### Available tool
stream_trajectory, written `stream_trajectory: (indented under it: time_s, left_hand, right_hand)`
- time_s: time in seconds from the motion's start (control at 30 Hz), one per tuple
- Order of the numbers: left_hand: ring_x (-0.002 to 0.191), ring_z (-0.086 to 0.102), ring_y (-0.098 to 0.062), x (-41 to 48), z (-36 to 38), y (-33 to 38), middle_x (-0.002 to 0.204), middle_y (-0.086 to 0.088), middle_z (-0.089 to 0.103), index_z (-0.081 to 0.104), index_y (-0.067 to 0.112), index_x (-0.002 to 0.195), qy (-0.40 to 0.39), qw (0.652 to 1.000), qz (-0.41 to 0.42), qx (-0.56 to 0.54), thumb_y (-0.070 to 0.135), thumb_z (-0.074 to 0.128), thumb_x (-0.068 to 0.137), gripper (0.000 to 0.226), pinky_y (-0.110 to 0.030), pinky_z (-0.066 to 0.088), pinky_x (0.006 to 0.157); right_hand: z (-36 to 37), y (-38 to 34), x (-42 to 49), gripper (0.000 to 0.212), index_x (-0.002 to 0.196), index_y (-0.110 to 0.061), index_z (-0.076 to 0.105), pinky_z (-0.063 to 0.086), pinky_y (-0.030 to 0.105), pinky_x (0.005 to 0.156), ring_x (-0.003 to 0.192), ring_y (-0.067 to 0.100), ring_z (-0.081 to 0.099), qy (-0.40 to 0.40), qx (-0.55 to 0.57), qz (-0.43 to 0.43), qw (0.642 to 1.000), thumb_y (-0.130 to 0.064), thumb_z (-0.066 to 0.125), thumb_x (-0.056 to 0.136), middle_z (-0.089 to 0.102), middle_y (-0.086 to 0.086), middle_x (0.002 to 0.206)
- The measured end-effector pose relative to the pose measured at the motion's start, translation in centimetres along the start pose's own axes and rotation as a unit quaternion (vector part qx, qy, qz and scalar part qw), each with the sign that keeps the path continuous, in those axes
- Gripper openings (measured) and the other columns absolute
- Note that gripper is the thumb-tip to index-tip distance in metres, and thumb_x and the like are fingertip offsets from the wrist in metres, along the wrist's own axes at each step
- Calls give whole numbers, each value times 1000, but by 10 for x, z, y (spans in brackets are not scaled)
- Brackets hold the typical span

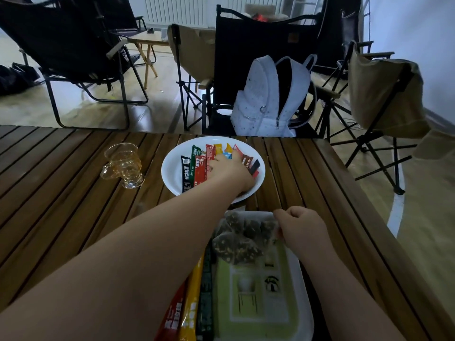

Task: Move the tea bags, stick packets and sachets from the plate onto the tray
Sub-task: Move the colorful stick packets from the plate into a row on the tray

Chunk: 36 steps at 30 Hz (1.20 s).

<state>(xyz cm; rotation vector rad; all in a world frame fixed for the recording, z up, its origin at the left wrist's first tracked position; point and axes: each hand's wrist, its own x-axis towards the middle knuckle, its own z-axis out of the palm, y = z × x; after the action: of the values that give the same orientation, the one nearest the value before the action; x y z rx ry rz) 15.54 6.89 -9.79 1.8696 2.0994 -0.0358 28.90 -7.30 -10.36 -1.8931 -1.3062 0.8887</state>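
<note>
Nearest the camera, a green tray (258, 313) with a pale rim sits on the slatted wooden table (61, 193). Along its left side lie three long stick packets (194, 303), red, yellow and dark green, side by side. At its far end is a heap of clear tea bags (242, 238) with dark leaves inside. The right hand (301, 230) rests at the tray's far right corner, its fingers curled together and pinching the edge of one tea bag.

Beyond the tray stands a white plate (172, 168), just touching or nearly touching the tray's far rim. It holds a fan of coloured stick packets and sachets (197, 166). The left hand (229, 171) reaches into the plate, palm down over them; its fingers are bent onto the packets, though I cannot tell which one they grip.

To the left of the plate stands an amber glass cup (123, 163). Past the table's far edge, a white backpack (270, 97) sits on a dark folding chair (248, 43).
</note>
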Motion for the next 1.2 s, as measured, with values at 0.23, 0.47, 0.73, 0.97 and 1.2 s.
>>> stream_trajectory:
  time_s: [0.23, 0.47, 0.73, 0.97, 1.2]
  left_hand:
    - [130, 49, -40, 10, -14, -22, 148, -21, 40, -6, 28, 159, -23, 995, 25, -90, 25, 73, 86, 107, -53, 46, 105]
    - [123, 52, -35, 0, -39, -66, 143, -14, 49, 12, 23, 157, 2, 950, 12, -313, 15, 78, 82, 100, -49, 47, 102]
    - [81, 70, -27, -66, -56, -92, 103, -13, 68, 49, 19, 109, -48, 793, 3, -607, -3, 71, 86, 39, -38, 62, 64]
    - [72, 65, -26, -105, -57, -105, 93, -12, 65, 50, 16, 106, -39, 774, -9, -632, -6, 69, 87, 35, -37, 58, 56]
    - [94, 69, -36, -82, -74, -106, 111, -19, 66, 49, 12, 108, 8, 797, -36, -603, -3, 71, 85, 35, -48, 60, 75]
  right_hand:
    - [1, -1, -2, 29, 69, -9, 60, 40, 33, 58, 60, 18, 49, -6, 2, 0, 1000, -26, 60, 92, 65, 21, 74]
    - [3, -7, -8, 35, 73, 6, 61, 39, 34, 59, 61, 21, 49, 0, 0, -4, 1000, -24, 59, 89, 64, 29, 77]
    - [0, -20, -23, 26, 67, -4, 56, 36, 31, 57, 59, 17, 44, 10, 25, -13, 1000, -19, 59, 89, 54, 15, 66]
    - [13, -33, -44, 20, 74, -12, 68, 38, 25, 49, 46, 10, 48, -18, 114, -11, 993, -19, 63, 92, 66, 0, 62]
    - [25, -44, -53, 15, 83, -9, 71, 35, 27, 50, 50, 15, 45, -38, 152, 17, 988, -17, 60, 90, 67, 1, 65]
